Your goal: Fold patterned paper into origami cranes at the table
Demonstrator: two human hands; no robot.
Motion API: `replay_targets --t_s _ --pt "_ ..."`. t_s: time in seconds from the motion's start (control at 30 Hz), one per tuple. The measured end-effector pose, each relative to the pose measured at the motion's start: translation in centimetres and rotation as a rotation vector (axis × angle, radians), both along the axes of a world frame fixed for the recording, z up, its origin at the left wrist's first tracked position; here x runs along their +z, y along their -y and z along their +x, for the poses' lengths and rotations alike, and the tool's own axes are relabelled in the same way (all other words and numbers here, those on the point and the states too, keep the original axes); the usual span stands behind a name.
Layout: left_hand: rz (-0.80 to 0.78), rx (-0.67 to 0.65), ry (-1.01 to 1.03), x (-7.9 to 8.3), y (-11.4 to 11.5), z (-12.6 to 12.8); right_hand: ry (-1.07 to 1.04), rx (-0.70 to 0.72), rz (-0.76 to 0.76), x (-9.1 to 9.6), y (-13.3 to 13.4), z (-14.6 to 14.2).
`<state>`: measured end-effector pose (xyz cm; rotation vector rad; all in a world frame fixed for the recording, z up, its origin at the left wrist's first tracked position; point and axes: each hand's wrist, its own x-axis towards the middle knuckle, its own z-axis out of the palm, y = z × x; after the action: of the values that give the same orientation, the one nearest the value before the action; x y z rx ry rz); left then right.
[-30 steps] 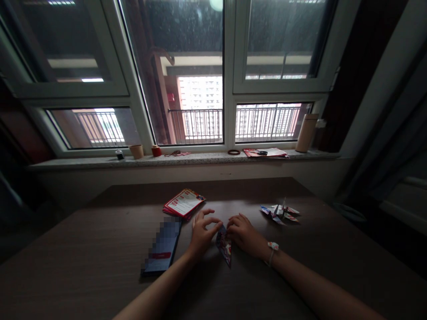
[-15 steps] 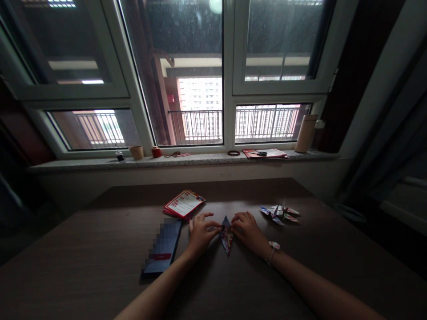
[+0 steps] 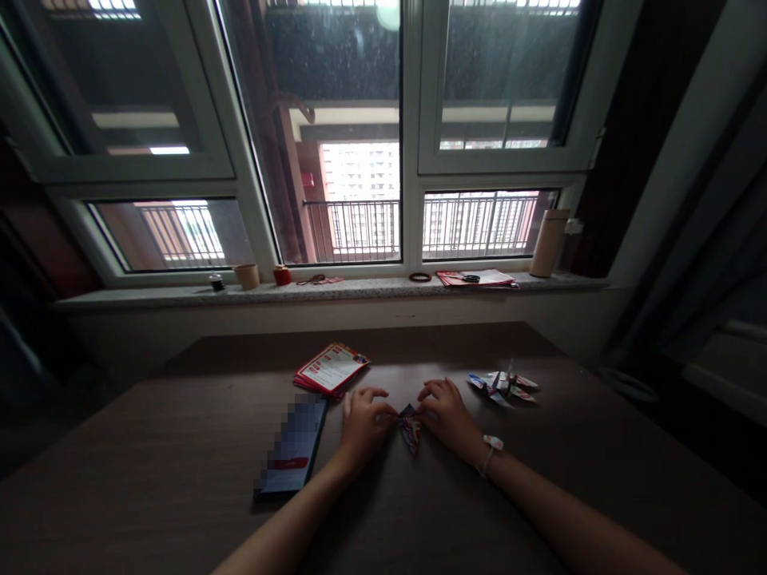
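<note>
A small folded piece of patterned paper, dark at the top and red and white lower down, lies on the brown table between my hands. My left hand pinches its left side with thumb and fingertips. On its right side my right hand grips it the same way, a white bracelet round that wrist. Folded paper cranes stand together to the right of my right hand. Beyond my left hand is a stack of red-edged printed sheets.
A phone lies left of my left forearm on the table. Along the windowsill stand a paper cup, a red spool and a tan flask. Scissors rest on papers there.
The paper's upper point has come down, turning the long diamond into a shorter shape. Both hands stay at its sides. The camera view has shifted slightly.
</note>
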<state>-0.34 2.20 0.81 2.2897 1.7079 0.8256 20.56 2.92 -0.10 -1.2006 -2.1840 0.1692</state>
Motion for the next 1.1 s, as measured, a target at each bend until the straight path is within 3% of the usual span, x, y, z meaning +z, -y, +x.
replay_targets --t_s 0.23,0.43,0.77,1.1 --pt "-0.112 -0.029 -0.072 0.0 -0.3 -0.7 0.016 0.078 -0.069 0.3 -0.5 0.7" --pt "-0.164 -0.055 -0.073 1.0 0.1 -0.8 0.007 0.124 -0.118 0.9 -0.2 1.0" --pt "-0.028 0.005 -0.062 0.7 0.4 1.1 -0.066 -0.034 -0.143 -0.4 -0.5 -0.7" --pt "-0.054 -0.005 -0.055 0.4 0.4 1.0 -0.055 -0.103 -0.213 -0.4 -0.5 -0.9"
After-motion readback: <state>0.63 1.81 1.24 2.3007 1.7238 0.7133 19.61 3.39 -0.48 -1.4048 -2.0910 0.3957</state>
